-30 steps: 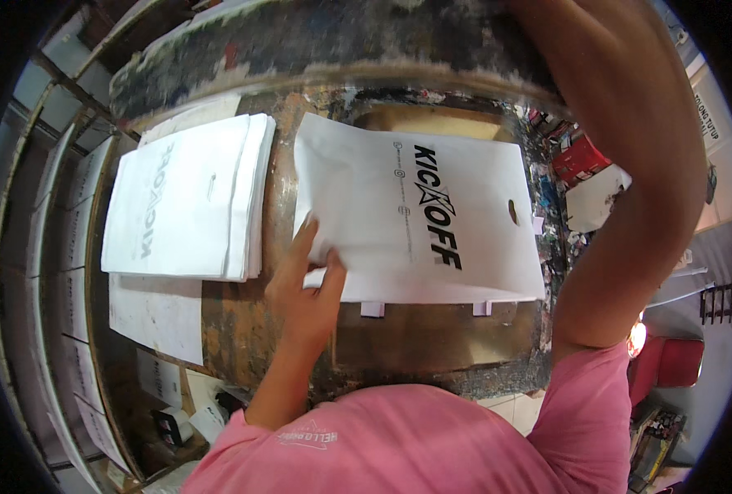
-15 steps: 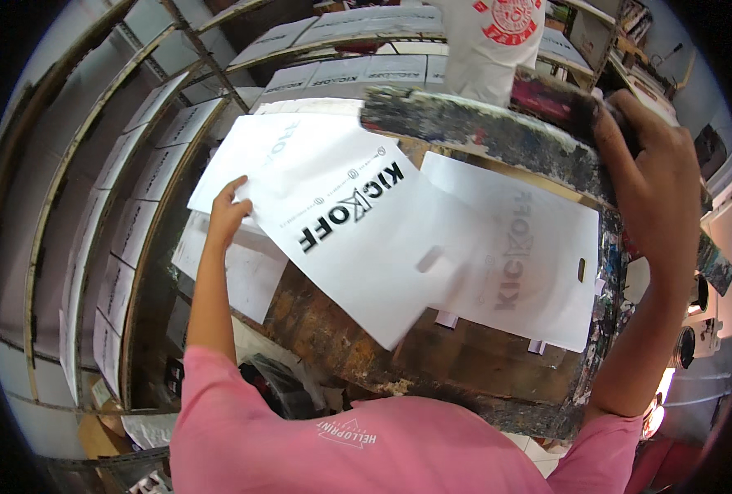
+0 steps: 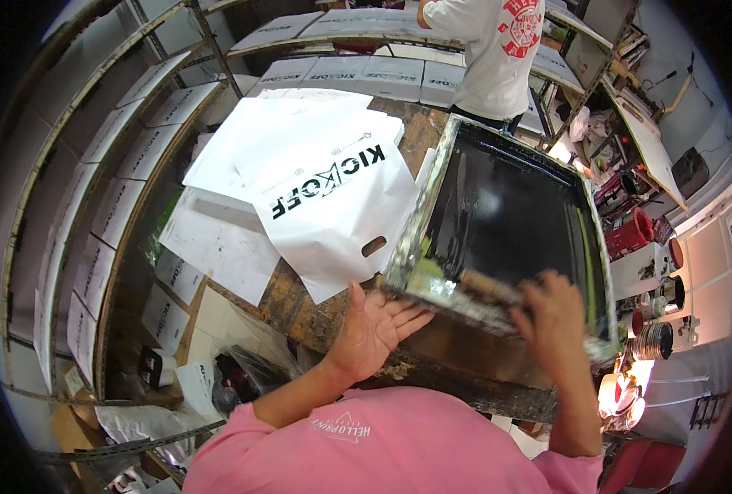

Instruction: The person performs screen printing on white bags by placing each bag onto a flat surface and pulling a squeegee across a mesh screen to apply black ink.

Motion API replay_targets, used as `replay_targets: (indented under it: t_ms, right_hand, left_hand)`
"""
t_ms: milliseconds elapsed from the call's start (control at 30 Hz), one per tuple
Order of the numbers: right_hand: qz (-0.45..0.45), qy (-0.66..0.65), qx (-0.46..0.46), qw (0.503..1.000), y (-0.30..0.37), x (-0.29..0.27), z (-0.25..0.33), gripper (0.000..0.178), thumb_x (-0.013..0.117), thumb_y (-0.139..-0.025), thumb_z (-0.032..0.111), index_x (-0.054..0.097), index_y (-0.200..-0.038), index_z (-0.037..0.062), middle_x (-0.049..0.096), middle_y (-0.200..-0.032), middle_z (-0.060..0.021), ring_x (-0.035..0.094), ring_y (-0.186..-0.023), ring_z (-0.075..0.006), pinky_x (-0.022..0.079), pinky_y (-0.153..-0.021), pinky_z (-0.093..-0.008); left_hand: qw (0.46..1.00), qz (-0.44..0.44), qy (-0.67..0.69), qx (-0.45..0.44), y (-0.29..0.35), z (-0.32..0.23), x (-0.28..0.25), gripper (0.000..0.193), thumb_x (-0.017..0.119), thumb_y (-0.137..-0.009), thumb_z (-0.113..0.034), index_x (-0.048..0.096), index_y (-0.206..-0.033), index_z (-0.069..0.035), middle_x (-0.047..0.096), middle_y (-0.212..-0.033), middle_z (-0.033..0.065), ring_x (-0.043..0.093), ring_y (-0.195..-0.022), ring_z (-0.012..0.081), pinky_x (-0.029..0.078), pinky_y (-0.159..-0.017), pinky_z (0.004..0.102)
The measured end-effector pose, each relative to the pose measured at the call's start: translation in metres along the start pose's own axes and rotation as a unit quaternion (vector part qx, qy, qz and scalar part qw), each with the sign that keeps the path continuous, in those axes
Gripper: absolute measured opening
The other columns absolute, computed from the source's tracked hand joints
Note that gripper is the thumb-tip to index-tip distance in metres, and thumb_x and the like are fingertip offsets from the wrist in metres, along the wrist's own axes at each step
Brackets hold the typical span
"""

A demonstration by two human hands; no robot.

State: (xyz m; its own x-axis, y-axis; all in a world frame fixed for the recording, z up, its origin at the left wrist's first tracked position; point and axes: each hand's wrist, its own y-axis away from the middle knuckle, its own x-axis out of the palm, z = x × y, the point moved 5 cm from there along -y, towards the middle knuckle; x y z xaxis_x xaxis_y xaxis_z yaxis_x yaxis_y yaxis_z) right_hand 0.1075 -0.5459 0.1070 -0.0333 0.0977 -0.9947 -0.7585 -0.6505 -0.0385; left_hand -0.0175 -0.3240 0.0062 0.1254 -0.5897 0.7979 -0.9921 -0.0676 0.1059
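A screen-printing frame (image 3: 601, 239) with a black, inky mesh lies lowered over the worktable. My right hand (image 3: 554, 317), slightly blurred, has its fingers curled on the end of a wooden-handled squeegee (image 3: 488, 288) at the frame's near side. Palm up, my left hand (image 3: 374, 328) is open and holds nothing; its fingertips are by the frame's near left corner. Left of the frame, a white plastic bag (image 3: 325, 218) with black lettering and a cut-out handle lies on other white sheets (image 3: 218, 169). Whatever lies under the frame is mostly hidden.
Racks on the left (image 3: 107, 247) and at the back (image 3: 358, 37) hold many printed white bags. Another person in a white shirt (image 3: 498, 58) stands beyond the table (image 3: 300, 309). Red tubs (image 3: 629, 235) and cans (image 3: 652, 339) stand on the right.
The raised frame has come down flat, and my right hand has moved from its upper edge to the squeegee. My left hand has let go of the printed bag, now lying on the left pile.
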Motion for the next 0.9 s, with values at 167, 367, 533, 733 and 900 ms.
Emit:
replay_targets:
  t_ms: [167, 367, 533, 733, 900]
  right_hand:
    - [-0.013, -0.139, -0.005, 0.99, 0.029, 0.103, -0.007, 0.042, 0.08, -0.079, 0.026, 0.071, -0.115, 0.0067, 0.066, -0.114, -0.0136, 0.062, -0.102, -0.0342, 0.05, -0.085, -0.0465]
    - [-0.06, -0.098, -0.041, 0.993, 0.0, 0.145, -0.015, 0.047, 0.082, -0.074, 0.023, 0.065, -0.115, 0.0085, 0.059, -0.097, -0.0086, 0.06, -0.092, -0.0303, 0.052, -0.073, -0.0435]
    - [-0.113, -0.047, -0.031, 0.992, -0.116, 0.16, -0.089, 0.04, 0.081, -0.077, 0.025, 0.063, -0.11, 0.0106, 0.059, -0.099, -0.009, 0.061, -0.093, -0.0316, 0.053, -0.074, -0.0453]
    - [-0.14, 0.023, -0.045, 0.989, -0.266, 0.159, -0.183, 0.035, 0.066, -0.092, 0.045, 0.064, -0.101, 0.0111, 0.065, -0.098, -0.01, 0.067, -0.096, -0.0324, 0.058, -0.075, -0.048]
    - [-0.078, -0.016, -0.086, 0.993, -0.329, 0.136, -0.218, 0.046, 0.058, -0.096, 0.055, 0.07, -0.109, 0.0125, 0.072, -0.101, -0.0131, 0.069, -0.099, -0.0351, 0.054, -0.083, -0.0489]
  left_hand:
    - [0.978, -0.152, -0.032, -0.139, -0.001, 0.063, -0.082, 0.105, 0.031, -0.094, -0.082, 0.028, -0.153, 0.004, 0.048, -0.146, 0.0283, 0.05, -0.137, 0.0378, 0.04, -0.117, 0.0494]
    - [0.97, -0.185, -0.086, -0.131, 0.001, 0.078, -0.106, 0.098, 0.034, -0.094, -0.081, 0.035, -0.15, 0.0, 0.055, -0.138, 0.0255, 0.057, -0.128, 0.0358, 0.043, -0.114, 0.0498]
    - [0.96, -0.223, -0.093, -0.142, 0.001, 0.077, -0.104, 0.102, 0.03, -0.094, -0.083, 0.027, -0.153, 0.0, 0.051, -0.142, 0.0263, 0.058, -0.127, 0.0358, 0.045, -0.112, 0.0508]
    - [0.954, -0.246, -0.129, -0.117, -0.008, 0.069, -0.078, 0.104, 0.022, -0.094, -0.084, 0.036, -0.149, 0.003, 0.055, -0.143, 0.0206, 0.057, -0.13, 0.0307, 0.047, -0.108, 0.0479]
    - [0.958, -0.242, -0.137, -0.075, -0.001, 0.065, -0.078, 0.101, 0.023, -0.095, -0.083, 0.037, -0.149, 0.001, 0.058, -0.14, 0.0165, 0.059, -0.127, 0.0285, 0.048, -0.106, 0.0471]
